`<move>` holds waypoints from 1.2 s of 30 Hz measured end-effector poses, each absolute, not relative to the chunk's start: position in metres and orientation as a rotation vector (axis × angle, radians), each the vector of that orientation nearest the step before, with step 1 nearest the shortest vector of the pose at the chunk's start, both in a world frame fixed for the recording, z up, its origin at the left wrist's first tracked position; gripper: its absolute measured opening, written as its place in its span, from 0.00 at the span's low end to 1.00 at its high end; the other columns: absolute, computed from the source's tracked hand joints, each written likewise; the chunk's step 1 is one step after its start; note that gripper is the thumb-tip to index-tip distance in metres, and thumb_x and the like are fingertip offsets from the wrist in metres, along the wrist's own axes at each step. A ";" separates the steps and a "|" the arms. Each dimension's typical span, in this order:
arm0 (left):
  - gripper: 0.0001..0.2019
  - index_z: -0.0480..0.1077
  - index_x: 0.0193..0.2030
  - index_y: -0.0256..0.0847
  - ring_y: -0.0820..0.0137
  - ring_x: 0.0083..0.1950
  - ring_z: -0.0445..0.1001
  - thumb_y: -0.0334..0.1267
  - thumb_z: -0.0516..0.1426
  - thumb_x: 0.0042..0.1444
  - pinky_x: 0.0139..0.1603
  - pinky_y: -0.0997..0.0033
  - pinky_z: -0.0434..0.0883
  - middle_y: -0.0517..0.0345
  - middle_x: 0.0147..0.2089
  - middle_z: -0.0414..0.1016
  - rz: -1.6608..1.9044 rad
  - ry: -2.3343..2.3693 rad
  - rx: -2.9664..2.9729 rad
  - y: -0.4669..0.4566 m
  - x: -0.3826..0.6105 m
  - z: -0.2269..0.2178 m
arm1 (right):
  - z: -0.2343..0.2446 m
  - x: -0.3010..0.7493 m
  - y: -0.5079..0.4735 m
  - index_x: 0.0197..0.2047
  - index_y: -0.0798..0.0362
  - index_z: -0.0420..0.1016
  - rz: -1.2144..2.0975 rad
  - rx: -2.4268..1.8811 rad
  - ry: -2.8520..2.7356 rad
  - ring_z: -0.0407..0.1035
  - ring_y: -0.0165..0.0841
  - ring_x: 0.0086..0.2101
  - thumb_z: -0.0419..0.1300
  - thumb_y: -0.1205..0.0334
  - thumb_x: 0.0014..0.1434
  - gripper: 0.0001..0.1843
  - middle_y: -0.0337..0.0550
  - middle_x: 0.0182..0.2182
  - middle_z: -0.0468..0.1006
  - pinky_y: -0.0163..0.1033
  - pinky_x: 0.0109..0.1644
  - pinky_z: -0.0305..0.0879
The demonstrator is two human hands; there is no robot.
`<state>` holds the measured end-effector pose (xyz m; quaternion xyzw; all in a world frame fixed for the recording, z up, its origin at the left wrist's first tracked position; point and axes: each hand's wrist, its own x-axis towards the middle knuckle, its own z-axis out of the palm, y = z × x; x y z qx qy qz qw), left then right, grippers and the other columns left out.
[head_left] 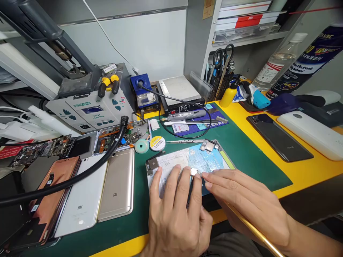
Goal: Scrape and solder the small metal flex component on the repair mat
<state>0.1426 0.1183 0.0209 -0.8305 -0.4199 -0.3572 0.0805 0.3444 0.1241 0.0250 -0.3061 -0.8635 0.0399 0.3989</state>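
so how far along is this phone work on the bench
Done: a metal cover and a small black part lie loose on the blue sheet. In hand: the left hand lies flat on the sheet while the right hand holds a thin gold tool by a small silver piece. Left: those loose parts are not yet refitted.

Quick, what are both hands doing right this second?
Left hand: open, fingers spread flat on the work pad, by a small silver part.
Right hand: closed around a thin gold tool.
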 end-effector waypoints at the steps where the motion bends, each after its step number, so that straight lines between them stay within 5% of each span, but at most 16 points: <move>1: 0.20 0.79 0.54 0.28 0.45 0.61 0.78 0.30 0.60 0.54 0.69 0.33 0.62 0.36 0.58 0.82 -1.070 -1.256 -2.483 0.118 0.143 0.021 | 0.026 0.345 0.125 0.54 0.70 0.77 0.096 -0.776 -2.192 0.76 0.45 0.55 0.57 0.81 0.65 0.16 0.65 0.51 0.83 0.49 0.57 0.78; 11: 0.22 0.79 0.56 0.27 0.44 0.62 0.77 0.30 0.60 0.53 0.69 0.32 0.62 0.36 0.58 0.82 -1.072 -1.254 -2.483 0.117 0.142 0.020 | 0.033 0.346 0.135 0.53 0.63 0.78 0.155 -0.729 -2.116 0.81 0.42 0.48 0.61 0.82 0.62 0.17 0.59 0.46 0.86 0.44 0.51 0.81; 22: 0.22 0.78 0.56 0.27 0.44 0.64 0.76 0.29 0.60 0.54 0.70 0.32 0.61 0.35 0.59 0.81 -1.063 -1.262 -2.483 0.118 0.141 0.019 | 0.030 0.342 0.128 0.53 0.68 0.78 0.058 -0.801 -2.177 0.79 0.44 0.51 0.58 0.82 0.63 0.16 0.63 0.49 0.85 0.47 0.52 0.80; 36: 0.22 0.78 0.57 0.28 0.44 0.65 0.75 0.29 0.60 0.55 0.71 0.31 0.61 0.35 0.60 0.80 -1.034 -1.260 -2.503 0.117 0.140 0.017 | 0.037 0.358 0.154 0.56 0.59 0.78 0.326 -0.665 -2.158 0.81 0.38 0.46 0.60 0.80 0.65 0.18 0.56 0.47 0.86 0.43 0.49 0.81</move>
